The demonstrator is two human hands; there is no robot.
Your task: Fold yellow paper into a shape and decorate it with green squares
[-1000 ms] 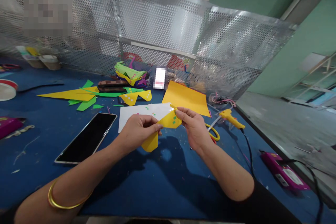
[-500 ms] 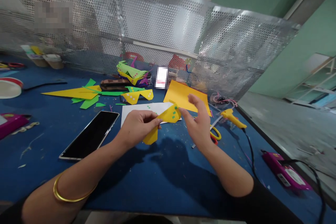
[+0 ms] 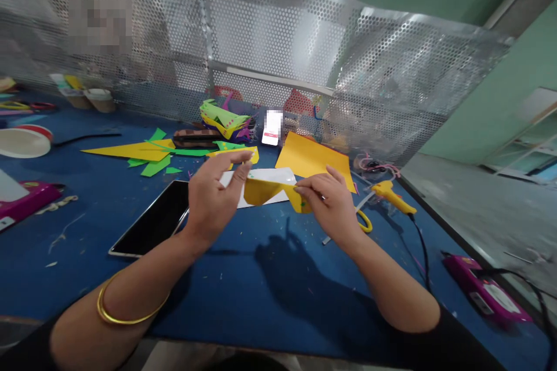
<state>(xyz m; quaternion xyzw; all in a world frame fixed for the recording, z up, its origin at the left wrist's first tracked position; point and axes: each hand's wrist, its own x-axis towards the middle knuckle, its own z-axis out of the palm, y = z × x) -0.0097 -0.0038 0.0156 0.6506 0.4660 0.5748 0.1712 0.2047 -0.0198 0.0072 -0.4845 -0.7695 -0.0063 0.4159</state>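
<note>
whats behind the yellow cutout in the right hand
Behind the yellow cutout held by the right hand, a white sheet shows above and below it, lying on the blue table. The parts of the sheet covered by the cutout cannot be seen.

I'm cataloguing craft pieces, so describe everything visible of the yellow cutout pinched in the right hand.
The yellow cutout looks like thin paper or card, with two lobes below a nearly straight upper edge and green spots on the right lobe. The right hand pinches it near that lobe's top; the left hand is open by the other end, contact there unclear. It is held up, seen against the white sheet and blue table.
</note>
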